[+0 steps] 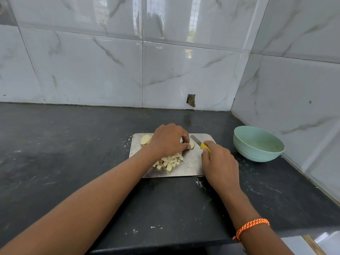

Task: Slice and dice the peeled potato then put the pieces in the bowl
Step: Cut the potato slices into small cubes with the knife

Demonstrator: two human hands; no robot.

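Dark stone counter (pixel 73 144), set into a corner of marble-look tiled wall (pixel 92 61). All places below taken from the steel cutting board (pixel 191 168).

Board lies flat on the counter, roughly centred before the person, its long side toward them. Likely so both hands meet over it.

Pale green bowl (pixel 257 142) stands on the counter to the right of the board, apart from it, on the knife side. Appears empty. Probably parked there for a short sweep of pieces off the board later.

Left hand (pixel 169 140) sits over the board's far middle, fingers curled down, fingertips pinching a stack of potato slices (pixel 191 144). Grip looks meant to hold the slices steady and square for the blade. How many slices are in the stack, cannot tell.

Right hand (pixel 219 162) over the board's right edge, closed around the yellow handle of a small knife (pixel 196 139). Blade points to the far side, just right of the pinched stack, tip above or on the board; cannot tell which.

Diced potato (pixel 169 162) heaped on the board's near middle, pushed clear of the cutting spot.

Uncut slices (pixel 145 139) wait at the far-left corner, partly hidden behind the left hand.

Judgement: dicing well along; transfer to bowl not yet done.
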